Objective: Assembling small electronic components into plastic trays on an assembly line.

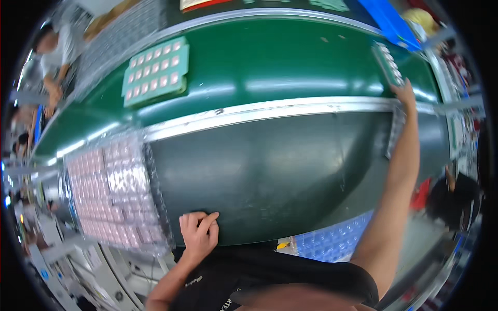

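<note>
A person's right hand is stretched far out to the right end of a green conveyor belt, its fingers touching the near end of a green tray of small pale parts. The tray lies at an angle on the belt, close to its far right edge. Whether the fingers grip the tray or only press on it cannot be told at this distance.

The left hand rests at the near edge of a dark grey worktable, fingers curled loosely with the index finger laid over the table's edge; it holds nothing. Just beside it, to the left, sits a large stack of clear plastic blister trays filled with rows of small pink parts, covering the left part of the table.

A bright metal rail runs across the view between the worktable and the belt. Farther back on the belt, left of centre and well apart from the reached tray, lies a second green tray with rows of pink parts.

Below the table's near edge, right of the person's dark shirt, blue plastic trays show. At the upper left, another person in a light shirt stands at the belt's far side. Shelving and blurred equipment fill the edges of the room.
</note>
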